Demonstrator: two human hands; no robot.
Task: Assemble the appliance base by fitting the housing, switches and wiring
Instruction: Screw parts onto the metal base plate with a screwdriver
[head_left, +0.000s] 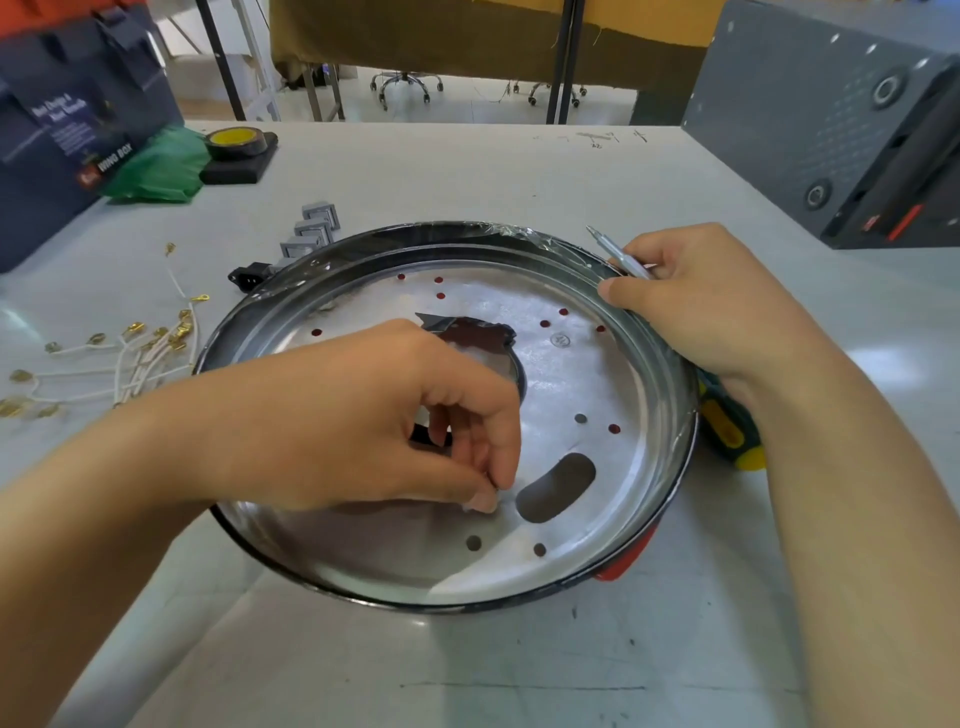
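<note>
A round shallow metal housing (597, 374) with a dark rim lies on the pale grey table (467, 171), straight in front of the person. Its silver floor is shiny, pierced with small round holes (some show red underneath), one oblong slot and a large opening with torn dark film at the edge. Clear plastic film wrinkles along the far rim.

The left hand (415, 421) is inside the housing, fingers curled, fingertips pinched together on its floor; what they pinch is too small to tell. The right hand (696, 301) rests on the right rim of the housing and grips a screwdriver with a green and yellow handle (727, 431).

Left of the housing lie white wires with brass terminals (130, 358), and just behind its far-left rim stand grey square switches (311, 228) and a black power socket (249, 275).
</note>
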